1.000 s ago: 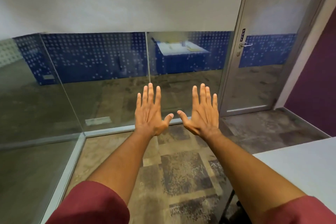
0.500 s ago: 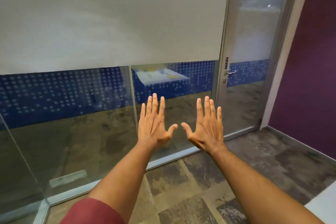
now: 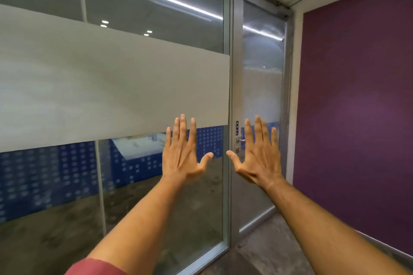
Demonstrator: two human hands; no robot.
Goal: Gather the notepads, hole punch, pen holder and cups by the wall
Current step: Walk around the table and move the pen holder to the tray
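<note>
Before the glass partition: my left hand and right hand raised, fingers spread wide, holding nothing. Notepads, punch, pen holder, cups all out of view. Best next: look down, find the desk, then reach.

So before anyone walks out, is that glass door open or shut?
Shut. The glass door sits flush inside its metal frame, no gap along either edge, and its handle lies level beside the frame.

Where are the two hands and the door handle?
left hand [image 3: 182, 158], head view, back of the hand
right hand [image 3: 260, 161], head view, back of the hand
door handle [image 3: 240, 140], head view, metal lever
</note>
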